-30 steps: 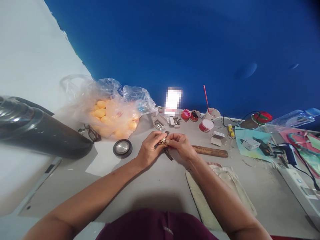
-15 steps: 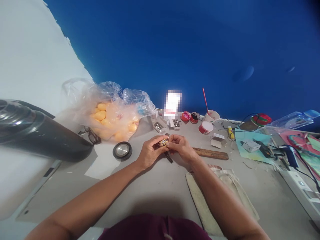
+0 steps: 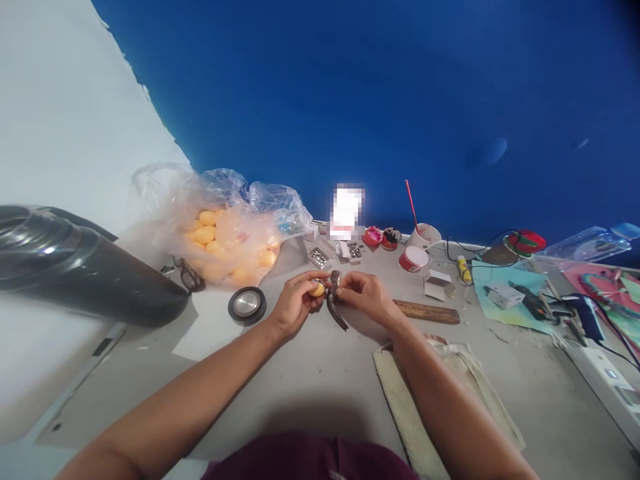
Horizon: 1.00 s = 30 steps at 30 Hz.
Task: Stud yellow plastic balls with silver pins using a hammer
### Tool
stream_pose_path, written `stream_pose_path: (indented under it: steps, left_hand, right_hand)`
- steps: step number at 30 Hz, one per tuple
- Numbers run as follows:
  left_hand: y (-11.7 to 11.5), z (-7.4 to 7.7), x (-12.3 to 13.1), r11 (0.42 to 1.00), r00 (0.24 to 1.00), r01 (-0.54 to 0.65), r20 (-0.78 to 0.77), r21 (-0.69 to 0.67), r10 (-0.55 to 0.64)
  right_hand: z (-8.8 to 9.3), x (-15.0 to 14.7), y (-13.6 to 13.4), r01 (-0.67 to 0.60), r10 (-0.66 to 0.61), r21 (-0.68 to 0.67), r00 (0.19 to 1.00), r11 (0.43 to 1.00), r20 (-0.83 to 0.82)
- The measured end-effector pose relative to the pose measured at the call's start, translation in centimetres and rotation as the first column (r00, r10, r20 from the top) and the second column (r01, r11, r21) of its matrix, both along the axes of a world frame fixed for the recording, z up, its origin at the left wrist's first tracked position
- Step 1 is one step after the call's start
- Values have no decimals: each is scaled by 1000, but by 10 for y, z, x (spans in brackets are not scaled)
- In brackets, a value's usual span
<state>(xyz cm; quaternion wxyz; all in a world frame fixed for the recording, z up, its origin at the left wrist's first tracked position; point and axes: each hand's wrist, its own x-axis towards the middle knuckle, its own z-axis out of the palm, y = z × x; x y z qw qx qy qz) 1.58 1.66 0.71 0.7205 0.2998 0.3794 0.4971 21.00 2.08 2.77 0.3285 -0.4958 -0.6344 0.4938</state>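
My left hand (image 3: 295, 305) pinches a small yellow egg-shaped piece (image 3: 318, 287) with something shiny on its upper side. Just right of it, a claw hammer (image 3: 336, 283) lies on the table; its metal head shows between my hands. The wooden handle (image 3: 427, 311) runs to the right, passing beneath my right wrist. My right hand (image 3: 367, 295) is closed at the fingertips beside the hammer head, apart from the yellow piece. Whether those fingertips hold something small cannot be made out.
A clear plastic bag (image 3: 235, 247) of yellow egg-shaped pieces sits back left, near a round black-rimmed lid (image 3: 247, 304) and a large dark bottle (image 3: 90, 267). Small boxes of shiny metal bits (image 3: 319, 257) stand behind my hands. A folded cloth (image 3: 450, 380) lies front right.
My hands have drawn apart. My left hand has shifted the yellow piece slightly left and turned it, showing its plain side. My right fingers have let go of it, and the hammer head is now visible.
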Motion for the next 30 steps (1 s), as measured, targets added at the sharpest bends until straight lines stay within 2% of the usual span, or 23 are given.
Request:
stream_pose_path:
  steps: [2,4,7,10,13,15,17,19,21,24,27,30]
  left_hand:
    - [4,-1,-2,1000,1000,-10,17,-12,10]
    - [7,-1,-4,1000,1000,-18,25,-8,18]
    - [7,0,-5,1000,998,-12,56,-2,12]
    - [6,1,-5,999,998,31,49,14,-32]
    - [6,0,-7,992,982,43,-188,121,-19]
    - [6,-3,-8,970,918,30,-391,243,70]
    - [7,-6,-9,946,837,30,-525,322,152]
    - [8,-10,-9,943,780,43,-601,329,174]
    - [9,-12,-9,944,755,51,-632,326,177]
    - [10,-13,-8,947,777,61,-610,316,154]
    - [10,-15,-8,941,808,87,-576,326,125]
    - [9,-17,-8,925,834,89,-535,368,133]
  right_hand:
    - [3,6,2,8,-31,121,981,993,193]
    - [3,11,3,-49,-37,202,915,978,401]
    - [1,15,3,-167,7,180,752,969,660]
    - [1,14,2,-228,47,136,650,964,758]
    - [5,13,0,-244,47,137,621,960,782]
    - [9,15,0,-247,47,141,626,959,778]
    - [13,17,-1,-249,46,164,666,955,745]
    - [16,19,-2,-202,-13,228,719,953,694]
    - [18,19,-6,-104,-149,336,749,936,645]
    - [19,14,-14,-22,-314,512,767,858,559]
    - [18,6,-21,-82,-327,612,785,787,526]
    - [18,0,-24,-123,-342,648,767,752,543]
